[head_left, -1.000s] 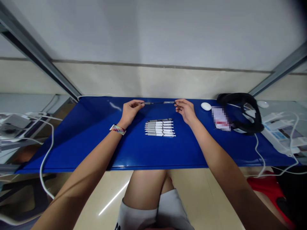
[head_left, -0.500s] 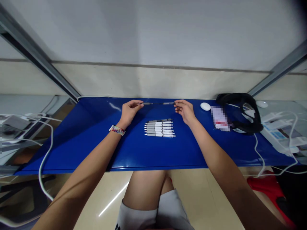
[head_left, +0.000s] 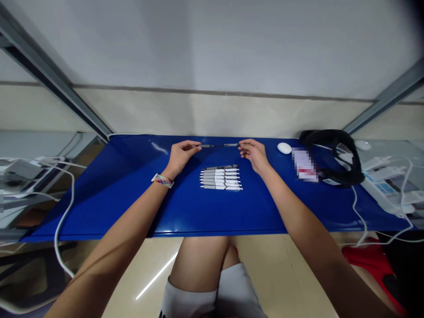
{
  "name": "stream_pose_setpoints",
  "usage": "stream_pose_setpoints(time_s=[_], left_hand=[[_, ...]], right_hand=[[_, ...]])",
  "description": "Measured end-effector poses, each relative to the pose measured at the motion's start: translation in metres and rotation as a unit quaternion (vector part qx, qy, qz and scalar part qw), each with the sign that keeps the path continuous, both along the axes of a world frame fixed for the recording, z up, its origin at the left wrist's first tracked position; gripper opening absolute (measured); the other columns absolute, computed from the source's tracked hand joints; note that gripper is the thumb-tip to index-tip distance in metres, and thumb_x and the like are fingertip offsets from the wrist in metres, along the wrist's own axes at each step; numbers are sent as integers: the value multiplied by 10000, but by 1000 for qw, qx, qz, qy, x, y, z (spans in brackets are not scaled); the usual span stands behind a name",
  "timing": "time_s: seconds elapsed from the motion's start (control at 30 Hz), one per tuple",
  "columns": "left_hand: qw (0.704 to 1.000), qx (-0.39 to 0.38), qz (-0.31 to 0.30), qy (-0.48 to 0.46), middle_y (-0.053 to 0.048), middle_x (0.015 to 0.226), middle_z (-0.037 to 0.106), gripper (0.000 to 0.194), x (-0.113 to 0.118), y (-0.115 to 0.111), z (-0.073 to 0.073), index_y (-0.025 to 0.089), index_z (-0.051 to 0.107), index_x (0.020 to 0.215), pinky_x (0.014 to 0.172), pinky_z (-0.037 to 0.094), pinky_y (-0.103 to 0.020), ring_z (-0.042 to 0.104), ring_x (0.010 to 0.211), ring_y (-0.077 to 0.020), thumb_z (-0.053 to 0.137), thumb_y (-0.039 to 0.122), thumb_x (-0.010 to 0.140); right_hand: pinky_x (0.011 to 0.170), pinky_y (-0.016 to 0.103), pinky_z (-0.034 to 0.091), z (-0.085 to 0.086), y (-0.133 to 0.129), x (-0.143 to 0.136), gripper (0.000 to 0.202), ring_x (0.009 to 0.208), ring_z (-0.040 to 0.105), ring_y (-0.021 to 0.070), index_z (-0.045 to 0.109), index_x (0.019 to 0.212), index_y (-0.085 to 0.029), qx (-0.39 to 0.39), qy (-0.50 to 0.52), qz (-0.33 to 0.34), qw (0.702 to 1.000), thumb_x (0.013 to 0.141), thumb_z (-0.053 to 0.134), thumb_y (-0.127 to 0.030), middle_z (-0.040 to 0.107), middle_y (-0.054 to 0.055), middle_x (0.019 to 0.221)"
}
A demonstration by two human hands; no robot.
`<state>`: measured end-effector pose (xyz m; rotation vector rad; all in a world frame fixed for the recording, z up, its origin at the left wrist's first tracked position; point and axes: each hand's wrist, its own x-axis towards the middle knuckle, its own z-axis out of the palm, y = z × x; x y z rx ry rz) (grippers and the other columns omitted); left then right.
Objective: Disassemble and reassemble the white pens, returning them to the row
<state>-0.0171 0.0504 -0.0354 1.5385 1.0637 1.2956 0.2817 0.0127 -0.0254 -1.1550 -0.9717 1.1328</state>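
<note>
beyond the row of pens (head_left: 220, 178) on the counter (head_left: 126, 194), a pen (head_left: 207, 145) is held level. its 2 ends are pinched by the left hand (head_left: 180, 155) and right hand (head_left: 254, 154), each nearly closed, so its middle is left uncovered, probably for alignment. the row is laid tips left, likely so order is kept.

Glossy deep-blue counter (head_left: 115, 194), white pens (head_left: 220, 180) with grey grips, one darker grey-black pen (head_left: 220, 167) on the far side, multicoloured patterned wristband (head_left: 162, 180) with white edging, white oval object (head_left: 284, 148), black headgear (head_left: 356, 174) at right, pale-grey shorts (head_left: 192, 300)
</note>
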Motion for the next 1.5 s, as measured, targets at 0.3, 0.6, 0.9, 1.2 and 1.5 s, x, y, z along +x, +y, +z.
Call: stream_pose_setpoints(time_s=[0.3,0.6,0.9,1.2,1.5], left_hand=[[992,-4,-85,94,-76,677,725,578,4,-11,10,172,769,673,701,528,-309,638,646,-164,680,664,962],[993,12,-116,35,-35,812,731,375,5,-8,5,196,747,1195,762,552,-306,692,742,-160,780,462,934],[990,2,-134,42,-71,931,793,480,7,-10,7,194,720,1324,910,580,-362,753,873,-199,799,425,911],[989,11,-133,60,-57,931,793,646,5,-7,4,195,642,1464,921,567,-351,756,893,-201,822,352,864],[972,73,-109,194,-75,1021,824,251,4,-11,5,250,865,1052,858,536,-372,715,900,-231,748,443,942]], right_hand=[[646,299,557,-3,-2,-7,301,716,696,164,837,941,-202,64,-39,86,994,718,933,-381,800,64,855],[662,316,570,1,-6,-12,274,685,665,160,830,883,-206,27,1,73,997,697,941,-374,768,53,795],[676,319,572,0,-6,-13,274,693,658,156,823,897,-211,27,-5,75,997,706,925,-377,763,48,810],[683,324,577,-1,-6,-14,262,699,665,161,821,892,-216,28,-12,78,997,713,919,-380,760,46,807],[657,322,569,-2,-5,-16,238,678,662,161,819,886,-217,45,-18,60,997,728,898,-377,757,45,789]])
